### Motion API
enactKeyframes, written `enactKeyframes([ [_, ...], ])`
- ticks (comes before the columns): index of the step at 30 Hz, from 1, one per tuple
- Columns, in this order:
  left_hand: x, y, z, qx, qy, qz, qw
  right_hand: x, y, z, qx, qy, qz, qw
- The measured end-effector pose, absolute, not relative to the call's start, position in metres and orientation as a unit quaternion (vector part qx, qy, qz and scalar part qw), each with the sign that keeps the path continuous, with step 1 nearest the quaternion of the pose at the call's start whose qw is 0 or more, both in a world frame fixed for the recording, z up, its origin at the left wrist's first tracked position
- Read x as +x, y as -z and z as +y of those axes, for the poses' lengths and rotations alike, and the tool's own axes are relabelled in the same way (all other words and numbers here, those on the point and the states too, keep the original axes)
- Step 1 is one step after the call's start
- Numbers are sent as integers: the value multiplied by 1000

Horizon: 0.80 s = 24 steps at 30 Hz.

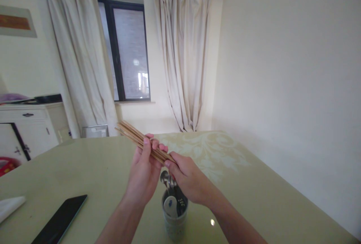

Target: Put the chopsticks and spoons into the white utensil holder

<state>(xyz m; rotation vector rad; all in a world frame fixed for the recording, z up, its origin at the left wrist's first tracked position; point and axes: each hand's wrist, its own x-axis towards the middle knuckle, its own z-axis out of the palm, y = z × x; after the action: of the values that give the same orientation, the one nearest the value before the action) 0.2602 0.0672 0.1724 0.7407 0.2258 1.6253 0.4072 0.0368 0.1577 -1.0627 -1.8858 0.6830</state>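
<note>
A bundle of wooden chopsticks (132, 132) is held above the table, slanting from upper left to lower right. My left hand (146, 168) wraps round the middle of the bundle, thumb on top. My right hand (188, 176) grips the lower right end, its fingers closed on it. Just below my hands stands a utensil holder (175, 223) with metal spoons (164, 177), a white ceramic spoon (170, 205) and dark-handled cutlery in it. My right hand covers part of those utensils.
The table (107, 183) has a pale green top. A dark phone or tablet (60, 219) lies at the front left, beside a white tissue or paper (11, 206). A wall (287, 86) borders the table's right side. A white cabinet (31, 127) stands at the left.
</note>
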Motion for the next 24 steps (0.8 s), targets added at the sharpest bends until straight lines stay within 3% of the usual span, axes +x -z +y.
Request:
enactKeyframes([
  [8,269,-176,59,162,-757,28,633,395,-151,35,-286,-252,-625,681],
  [16,278,-168,53,355,-658,159,644,395,-150,33,-288,-213,-677,643],
  [19,233,-158,92,515,-629,305,496,410,-155,47,-370,-219,-689,584],
  [24,178,-92,160,762,-249,568,184,421,-145,66,-436,-251,-742,442],
])
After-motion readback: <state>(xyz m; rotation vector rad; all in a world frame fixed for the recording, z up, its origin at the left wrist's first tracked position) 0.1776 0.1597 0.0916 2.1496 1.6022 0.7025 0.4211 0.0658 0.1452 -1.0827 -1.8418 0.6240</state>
